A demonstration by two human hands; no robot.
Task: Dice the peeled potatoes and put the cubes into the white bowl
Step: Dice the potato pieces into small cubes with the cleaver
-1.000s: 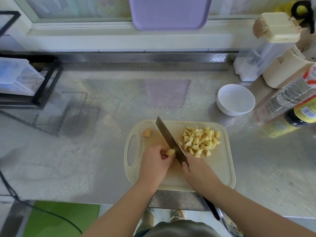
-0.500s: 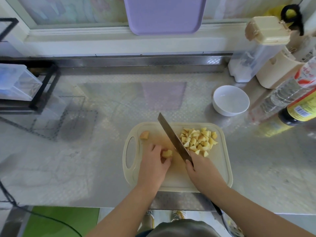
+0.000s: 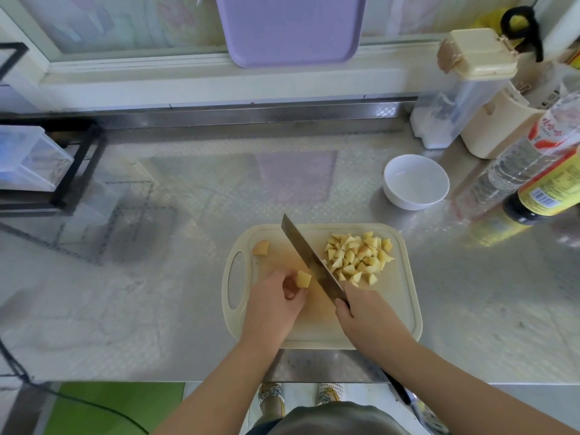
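My left hand rests on the near-left part of the cutting board, its fingers curled and pinching a chunk of peeled potato at the fingertips. My right hand is closed round the handle of the knife, fingers wrapped tight, with the handle itself hidden under the hand. The blade runs diagonally from my right hand up toward the far-left of the board and sits just to the right of the held chunk. I cannot tell whether its edge touches the board.

Right of the blade, on the far-right part of the board, lies the pile of potato cubes, some pressed against the blade. A single small potato piece lies apart at the far-left corner of the board, beside the handle slot.

The white bowl stands on the counter, beyond the board's far-right corner and apart from it. Right of the bowl lie a clear bottle and a dark sauce bottle. A purple tray leans against the far window.
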